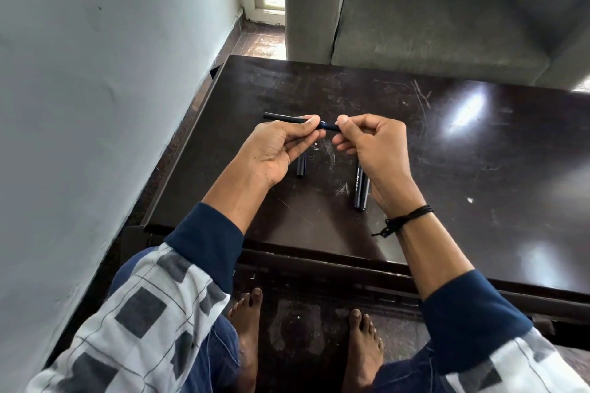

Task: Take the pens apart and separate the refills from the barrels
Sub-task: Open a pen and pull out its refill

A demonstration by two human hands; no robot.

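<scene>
As both hands worked to separate it, the left hand (281, 145) gripped the pen (289, 120) barrel while the right hand (367, 140) pinched its tip end.

The dark brown rectangular wooden table (479, 169) is glossy, yet its varnish is scuffed with pale scratches (thickest near its middle). Above it, the slim black plastic pen (284, 118) looks smooth and faintly shiny, as do the short black plastic tube (301, 165) and two long black plastic pens (360, 191) on the table. Beyond the table, the grey upholstered sofa (431, 9) is matt cloth.
</scene>
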